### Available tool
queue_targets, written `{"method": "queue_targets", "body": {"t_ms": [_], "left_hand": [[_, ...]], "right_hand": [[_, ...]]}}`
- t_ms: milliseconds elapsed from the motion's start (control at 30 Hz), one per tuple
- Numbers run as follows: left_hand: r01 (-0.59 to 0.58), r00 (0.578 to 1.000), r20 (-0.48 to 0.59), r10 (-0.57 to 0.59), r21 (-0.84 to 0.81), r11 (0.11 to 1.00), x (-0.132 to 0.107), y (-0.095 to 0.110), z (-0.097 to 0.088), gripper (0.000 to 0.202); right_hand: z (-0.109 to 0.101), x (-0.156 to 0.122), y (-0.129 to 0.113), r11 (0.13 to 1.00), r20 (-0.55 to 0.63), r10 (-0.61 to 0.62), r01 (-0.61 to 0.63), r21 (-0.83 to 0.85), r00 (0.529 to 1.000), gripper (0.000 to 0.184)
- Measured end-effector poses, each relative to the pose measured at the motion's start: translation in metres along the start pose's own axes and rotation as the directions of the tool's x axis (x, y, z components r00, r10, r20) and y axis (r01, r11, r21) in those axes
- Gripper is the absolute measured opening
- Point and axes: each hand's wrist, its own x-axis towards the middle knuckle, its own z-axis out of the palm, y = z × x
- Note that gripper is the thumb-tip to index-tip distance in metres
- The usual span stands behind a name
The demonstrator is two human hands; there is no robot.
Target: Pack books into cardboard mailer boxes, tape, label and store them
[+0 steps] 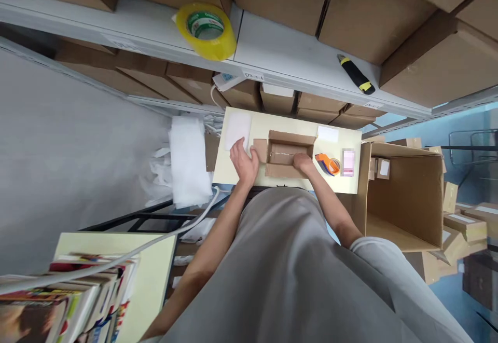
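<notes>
A small open cardboard box point(288, 169) lies on the cream tabletop point(260, 122), with its flaps folded outward. My right hand point(302, 162) is closed at the right end of the box, reaching over its front edge; the fingertips are partly hidden. My left hand point(245, 163) is open, fingers apart, beside the left flap point(260, 150), with the thumb close to it. Just beyond that hand is a white padded sheet or pouch point(238, 130). Right of the box are an orange tape dispenser point(328, 164) and a white paper slip point(327, 134).
A yellow tape roll point(223, 42) and a black-and-yellow utility knife point(356, 74) rest on the shelf point(272, 39) above. A large open carton point(404, 192) stands at right. White wrap point(189, 161) hangs at left, near a hose point(155, 239) and books point(89, 296).
</notes>
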Motion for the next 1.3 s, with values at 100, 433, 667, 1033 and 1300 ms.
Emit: {"method": "queue_targets", "body": {"t_ms": [100,433,667,1033,1300], "left_hand": [[0.216,0.973,-0.085,-0.213,0.04,0.975,0.02,-0.02,0.002,0.056],[0.446,0.873,0.083,-0.48,0.261,0.856,0.086,-0.066,0.008,0.069],[0.475,0.837,0.109,-0.537,0.342,0.811,0.11,-0.07,0.024,0.081],[0.528,0.835,0.094,-0.541,0.137,0.838,0.116,-0.068,-0.004,0.038],[-0.069,0.985,-0.165,0.055,-0.083,0.994,0.086,0.006,-0.076,0.028]], "right_hand": [[-0.01,0.012,-0.009,0.996,0.13,0.048,-0.037,-0.081,0.99,0.044],[-0.032,-0.052,-0.014,0.99,-0.089,0.001,-0.014,-0.144,0.996,0.038],[-0.024,-0.121,-0.005,0.998,-0.256,-0.035,0.018,-0.067,0.966,0.046],[-0.006,-0.133,0.002,0.992,-0.283,-0.082,0.105,0.069,0.956,0.042],[-0.036,-0.137,-0.009,0.865,-0.772,-0.323,0.501,-0.007,0.547,0.052]]}}
